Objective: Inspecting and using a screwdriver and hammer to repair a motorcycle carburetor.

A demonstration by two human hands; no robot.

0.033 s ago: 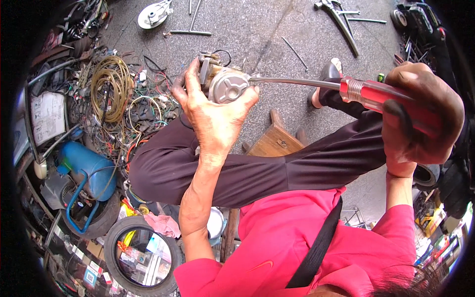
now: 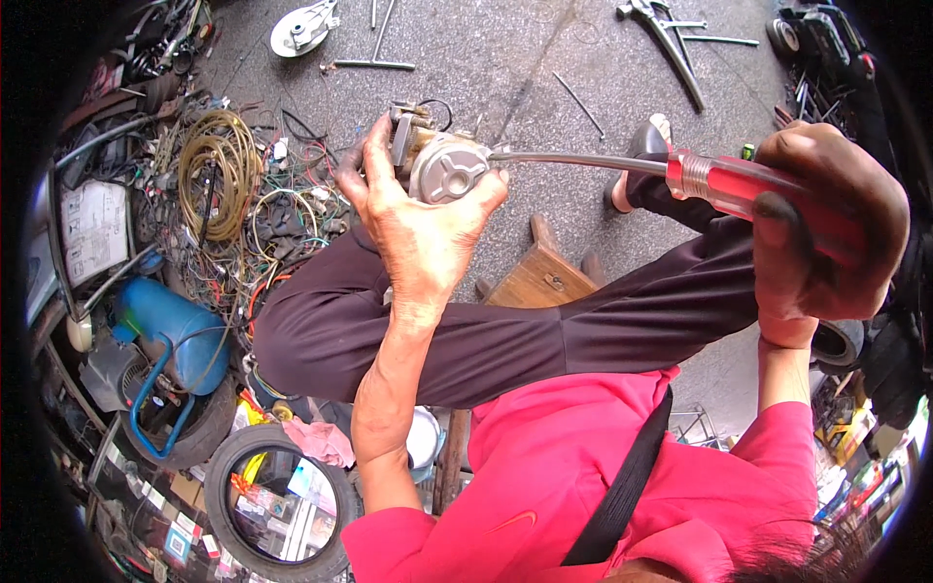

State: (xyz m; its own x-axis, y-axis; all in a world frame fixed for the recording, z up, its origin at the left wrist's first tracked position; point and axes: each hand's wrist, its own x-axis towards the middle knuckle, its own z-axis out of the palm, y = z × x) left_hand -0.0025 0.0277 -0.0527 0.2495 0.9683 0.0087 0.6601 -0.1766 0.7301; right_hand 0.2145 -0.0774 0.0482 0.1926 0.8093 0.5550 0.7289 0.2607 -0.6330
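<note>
My left hand (image 2: 420, 223) is wrapped around a small metal carburetor (image 2: 450, 175), its round grey cover facing up between thumb and fingers. A short black tube curls out at the carburetor's far side. In my right hand (image 2: 841, 243), closed around the handle, is a screwdriver with a clear red grip (image 2: 724, 185). Its long shank runs left across to the carburetor, and the tip meets the body's right edge just above my left thumb. Exactly which screw or slot the tip sits in is too small to tell.
Below the carburetor stands a low wooden stool (image 2: 544, 277) between my legs. On the floor ahead lie a T-handle wrench (image 2: 374, 65), a thin rod (image 2: 580, 104) and a metal stand (image 2: 675, 53). Leftward are tangled wires, a coiled hose (image 2: 185, 180), a blue tank (image 2: 180, 330) and a tyre (image 2: 219, 491).
</note>
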